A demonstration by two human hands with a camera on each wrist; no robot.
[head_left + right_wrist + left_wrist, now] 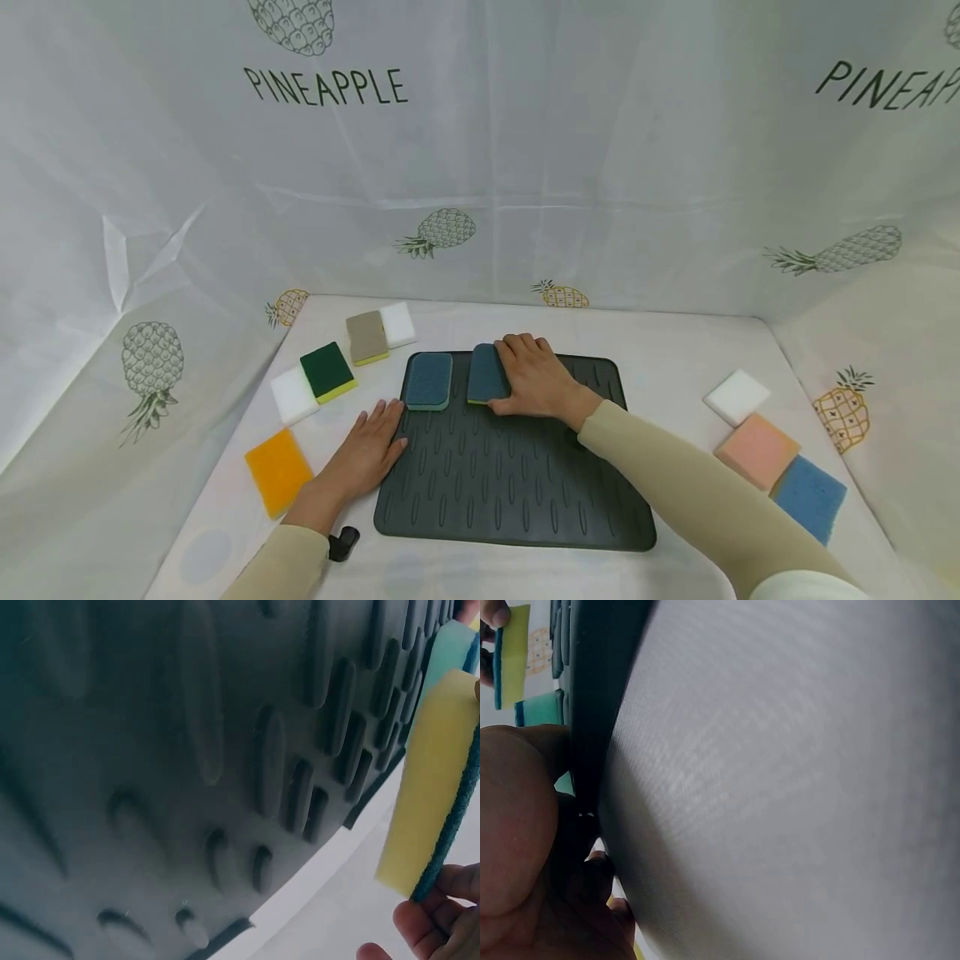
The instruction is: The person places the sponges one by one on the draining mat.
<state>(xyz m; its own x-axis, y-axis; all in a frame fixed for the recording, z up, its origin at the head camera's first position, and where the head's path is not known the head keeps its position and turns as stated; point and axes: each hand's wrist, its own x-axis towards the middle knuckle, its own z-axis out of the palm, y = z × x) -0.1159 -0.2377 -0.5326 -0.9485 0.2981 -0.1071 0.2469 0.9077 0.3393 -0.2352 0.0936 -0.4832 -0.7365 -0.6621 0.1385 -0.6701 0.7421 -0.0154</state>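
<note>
Near the back of the dark ribbed drying mat (510, 483), my right hand (536, 379) grips a yellow sponge (486, 375) with a blue scouring top. In the right wrist view this sponge (431, 787) is held by its edges between thumb and fingers, with its yellow side toward the mat. Another blue-topped sponge (428, 381), with a pale green body, lies flat in the mat's back left corner. My left hand (367, 450) rests at the mat's left edge, thumb on the rim and fingers stretched forward beside it.
Left of the mat lie an orange sponge (279, 472), a white sponge (294, 395), a dark green-topped sponge (328, 372), a grey-topped sponge (367, 337) and another white sponge (398, 324). On the right are white (737, 397), pink (758, 451) and blue (810, 498) sponges. Pineapple-print sheeting surrounds the table.
</note>
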